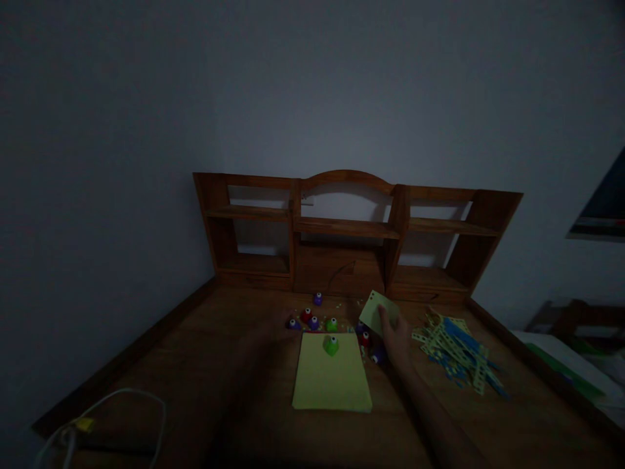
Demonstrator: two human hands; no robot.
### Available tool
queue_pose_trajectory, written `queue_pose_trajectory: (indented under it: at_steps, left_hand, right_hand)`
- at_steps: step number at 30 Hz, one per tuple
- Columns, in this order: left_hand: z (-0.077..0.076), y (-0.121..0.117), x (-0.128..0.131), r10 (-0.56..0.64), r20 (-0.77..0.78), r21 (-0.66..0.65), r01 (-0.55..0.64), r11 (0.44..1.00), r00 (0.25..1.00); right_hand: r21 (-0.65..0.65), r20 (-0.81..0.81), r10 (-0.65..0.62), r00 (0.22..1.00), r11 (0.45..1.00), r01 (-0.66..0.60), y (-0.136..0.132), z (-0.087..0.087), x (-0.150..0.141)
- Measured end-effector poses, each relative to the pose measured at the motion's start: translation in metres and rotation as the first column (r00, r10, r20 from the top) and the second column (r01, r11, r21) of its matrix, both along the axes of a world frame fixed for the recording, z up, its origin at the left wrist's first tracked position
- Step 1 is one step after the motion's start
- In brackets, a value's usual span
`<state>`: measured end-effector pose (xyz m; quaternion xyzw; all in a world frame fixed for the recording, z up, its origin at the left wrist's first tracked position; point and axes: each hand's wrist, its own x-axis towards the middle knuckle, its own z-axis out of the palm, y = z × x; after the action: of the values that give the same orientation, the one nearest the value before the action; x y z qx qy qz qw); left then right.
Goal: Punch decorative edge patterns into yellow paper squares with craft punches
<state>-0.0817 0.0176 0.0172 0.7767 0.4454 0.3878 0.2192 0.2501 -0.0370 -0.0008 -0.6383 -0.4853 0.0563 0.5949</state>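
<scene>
My right hand (396,339) is raised over the wooden desk (205,365) and pinches a small pale green paper card (377,309), which is tilted upward. Just left of it a yellow-green paper sheet (332,381) lies flat with a green craft punch (331,345) standing near its far edge. Behind the sheet are several small punches, purple (318,299), red (306,315) and green (332,324). My left hand is out of view.
A pile of punched blue and yellow paper strips (456,352) lies right of my hand. A wooden shelf hutch (346,228) stands along the back of the desk. A white cable (117,404) loops at the front left corner. The room is dim.
</scene>
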Motion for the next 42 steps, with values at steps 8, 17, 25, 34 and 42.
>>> queue_pose_trajectory:
  at_steps: [8, 17, 25, 34, 42]
  left_hand:
    - [0.018, 0.011, 0.054, -0.111, 0.242, -0.132, 0.146, 0.98, 0.964]
    - [0.01, -0.026, 0.101, 0.007, 0.198, 0.172, -0.041, 0.984, 0.98]
    - [0.001, -0.025, 0.099, 0.017, 0.054, 0.26, -0.031, 0.965, 0.998]
    - [-0.003, -0.025, 0.101, 0.006, 0.071, 0.226, -0.022, 0.974, 0.997]
    - [-0.002, -0.024, 0.099, 0.111, 0.368, -0.051, -0.099, 0.994, 0.923]
  right_hand:
    - [-0.045, 0.102, 0.077, 0.992, 0.996, -0.073, -0.016, 0.009, -0.019]
    - [0.023, 0.421, 0.167, 0.891, 0.981, -0.194, -0.01, 0.042, 0.005]
    - [-0.096, 0.444, 0.278, 0.852, 0.96, -0.263, -0.014, 0.011, 0.008]
    - [-0.029, 0.507, 0.345, 0.79, 0.923, -0.385, -0.026, 0.018, -0.009]
    - [-0.019, 0.5, 0.266, 0.824, 0.955, -0.297, -0.017, 0.006, -0.008]
